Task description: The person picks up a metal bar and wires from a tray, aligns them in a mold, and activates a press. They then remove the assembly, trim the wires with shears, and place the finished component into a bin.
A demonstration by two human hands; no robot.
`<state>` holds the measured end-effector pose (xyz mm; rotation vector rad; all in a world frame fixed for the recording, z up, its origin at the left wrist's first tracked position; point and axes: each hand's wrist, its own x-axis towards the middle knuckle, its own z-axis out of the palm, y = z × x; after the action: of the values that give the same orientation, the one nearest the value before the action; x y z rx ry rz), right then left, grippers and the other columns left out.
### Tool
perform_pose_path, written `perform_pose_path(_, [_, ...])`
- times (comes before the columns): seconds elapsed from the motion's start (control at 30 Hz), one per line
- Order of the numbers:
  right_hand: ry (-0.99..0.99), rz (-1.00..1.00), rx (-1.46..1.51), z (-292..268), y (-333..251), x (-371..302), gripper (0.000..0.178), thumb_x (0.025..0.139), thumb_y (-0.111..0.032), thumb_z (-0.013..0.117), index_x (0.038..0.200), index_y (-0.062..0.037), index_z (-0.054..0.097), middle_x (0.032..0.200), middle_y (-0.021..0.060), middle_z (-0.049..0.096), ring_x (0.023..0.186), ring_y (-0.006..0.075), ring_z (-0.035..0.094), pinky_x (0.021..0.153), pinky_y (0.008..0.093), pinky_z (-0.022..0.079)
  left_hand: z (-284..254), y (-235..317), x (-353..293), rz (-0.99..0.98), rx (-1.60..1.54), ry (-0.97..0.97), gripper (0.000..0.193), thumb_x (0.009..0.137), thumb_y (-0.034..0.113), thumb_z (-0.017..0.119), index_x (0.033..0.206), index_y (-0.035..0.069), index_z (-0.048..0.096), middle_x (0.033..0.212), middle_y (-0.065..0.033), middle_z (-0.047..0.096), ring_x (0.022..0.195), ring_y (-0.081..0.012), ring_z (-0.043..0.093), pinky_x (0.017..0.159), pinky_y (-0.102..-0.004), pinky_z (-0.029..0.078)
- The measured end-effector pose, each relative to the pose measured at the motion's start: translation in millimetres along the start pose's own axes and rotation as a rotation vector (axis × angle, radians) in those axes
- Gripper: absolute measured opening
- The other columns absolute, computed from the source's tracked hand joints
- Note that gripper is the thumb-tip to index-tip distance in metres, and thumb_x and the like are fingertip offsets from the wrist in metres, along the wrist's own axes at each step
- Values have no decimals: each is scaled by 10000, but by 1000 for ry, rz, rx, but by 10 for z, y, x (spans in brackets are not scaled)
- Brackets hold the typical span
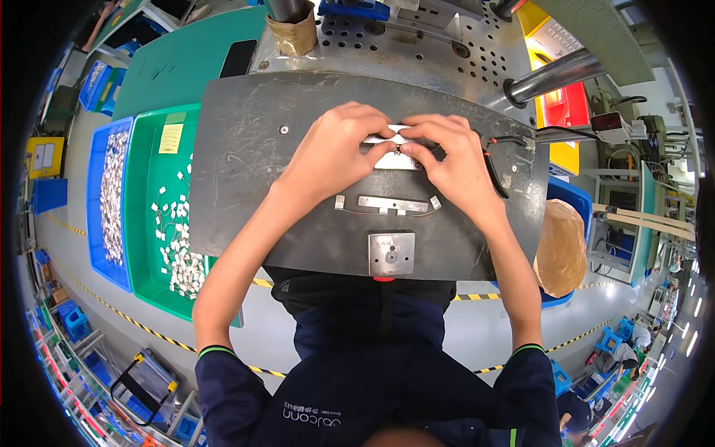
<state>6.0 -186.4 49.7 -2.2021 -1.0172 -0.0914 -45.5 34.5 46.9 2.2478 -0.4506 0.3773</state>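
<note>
Over a small silvery metal fixture (396, 162) on the dark metal plate (246, 164), both hands meet. My left hand (335, 149) pinches at the fixture's left side, thumb and fingertips together. From the right, my right hand (453, 158) pinches at the same spot, close to the left fingertips. Whatever lies between the fingers is too small and covered to name. Nearer to me rests a narrow metal bar (392, 203), with a thin wire and small white connectors (436, 202) beside it. A square metal block (392, 254) sits at the plate's front edge.
Pliers with black handles (493, 175) lie right of my right hand. At left stand a green bin (151, 276) with white connectors and a blue bin (97, 223) of small parts. A blue bin with brown paper (560, 249) is at right. Steel posts (555, 77) rise behind.
</note>
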Motion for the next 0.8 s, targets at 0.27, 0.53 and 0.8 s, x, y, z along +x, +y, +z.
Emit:
perform_pose_path(0.27, [-358, -47, 101, -318, -700, -874, 481, 815, -253, 848, 1256, -129, 701, 1311, 111, 612, 1213, 325, 564, 1001, 470, 397, -246, 903, -881, -98, -103, -266, 461, 746, 221, 900, 1115, 37, 695, 1221, -139, 659, 1153, -364, 632, 978, -479, 535])
perform_pose_path(0.53, [-221, -187, 155, -200, -475, -1017, 489, 711, -199, 885, 1187, -148, 788, 1396, 126, 635, 1198, 327, 597, 970, 458, 434, 27, 695, -1050, 31, -160, -107, 624, 680, 135, 935, 1246, 15, 703, 1268, -148, 672, 1105, -372, 653, 923, -449, 578])
perform_pose_path(0.8, [-97, -178, 65, -388, -42, -25, 513, 702, -194, 910, 1202, -147, 807, 1343, 96, 687, 1186, 302, 617, 1034, 430, 436, -167, 198, -64, 51, -152, 19, 667, 655, 137, 954, 1264, 0, 717, 1229, -132, 716, 1112, -310, 670, 947, -406, 567])
